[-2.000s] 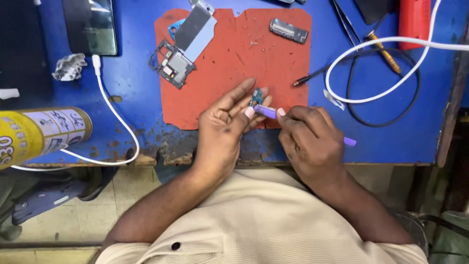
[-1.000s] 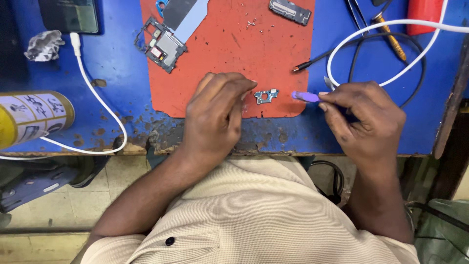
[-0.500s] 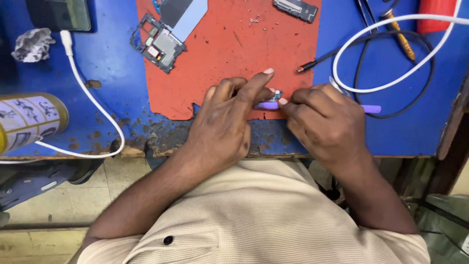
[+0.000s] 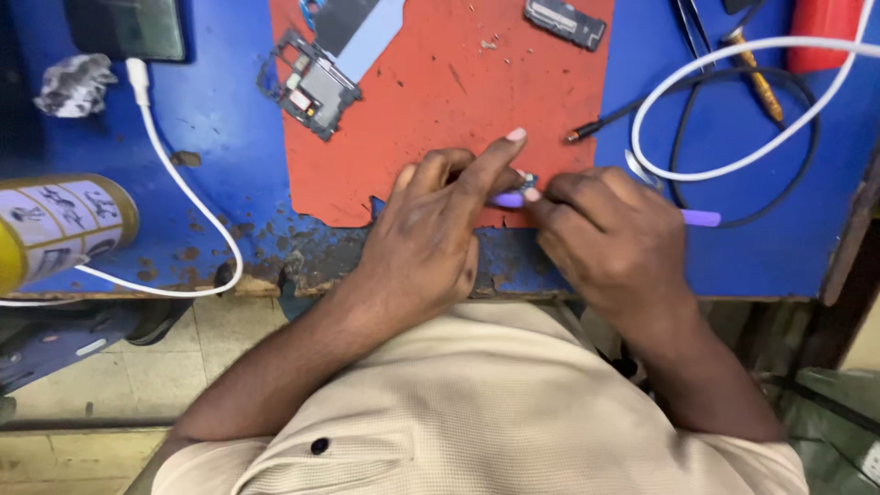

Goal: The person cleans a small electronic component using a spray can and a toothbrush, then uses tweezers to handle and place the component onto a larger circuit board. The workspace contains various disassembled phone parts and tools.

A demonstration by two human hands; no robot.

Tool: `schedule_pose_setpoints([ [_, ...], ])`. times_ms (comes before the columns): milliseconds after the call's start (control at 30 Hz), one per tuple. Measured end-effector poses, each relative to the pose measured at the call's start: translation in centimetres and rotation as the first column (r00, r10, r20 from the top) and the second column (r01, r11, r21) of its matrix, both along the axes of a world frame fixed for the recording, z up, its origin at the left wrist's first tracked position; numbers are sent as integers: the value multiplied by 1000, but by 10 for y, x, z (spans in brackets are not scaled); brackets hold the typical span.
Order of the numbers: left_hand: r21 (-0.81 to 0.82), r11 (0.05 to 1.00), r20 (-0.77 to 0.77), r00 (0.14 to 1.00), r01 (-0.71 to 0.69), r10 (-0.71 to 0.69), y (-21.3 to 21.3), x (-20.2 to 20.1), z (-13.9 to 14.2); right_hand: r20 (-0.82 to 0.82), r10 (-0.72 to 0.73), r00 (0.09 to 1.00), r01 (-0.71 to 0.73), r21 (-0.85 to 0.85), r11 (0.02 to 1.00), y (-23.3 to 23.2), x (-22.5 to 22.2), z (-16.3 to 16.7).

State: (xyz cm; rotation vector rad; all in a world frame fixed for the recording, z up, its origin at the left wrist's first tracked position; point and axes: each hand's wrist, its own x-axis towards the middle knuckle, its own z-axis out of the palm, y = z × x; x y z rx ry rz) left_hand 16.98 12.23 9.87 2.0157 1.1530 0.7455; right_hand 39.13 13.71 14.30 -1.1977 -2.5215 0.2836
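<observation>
Pinching the tiny metal part (image 4: 529,181) at the near edge of the red mat (image 4: 440,101), the left hand (image 4: 440,234) should stay steady while the right hand (image 4: 610,238), fingers clamped on the purple tool (image 4: 698,218), pokes gently.

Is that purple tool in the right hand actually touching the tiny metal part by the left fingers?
Touching. The head view shows the purple tool tip meeting the small metal part, with no gap, between the left hand and right hand.
</observation>
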Motion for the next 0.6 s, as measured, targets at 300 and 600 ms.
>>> schedule_pose_setpoints([
  [300, -7, 1000, 4, 1000, -1, 1, 0, 1, 1, 18, -14, 1000, 14, 23, 1000, -4, -4, -1],
  [600, 25, 999, 35, 999, -21, 21, 0, -1, -4, -197, -310, 930, 295, -104, 950, -24, 39, -3],
])
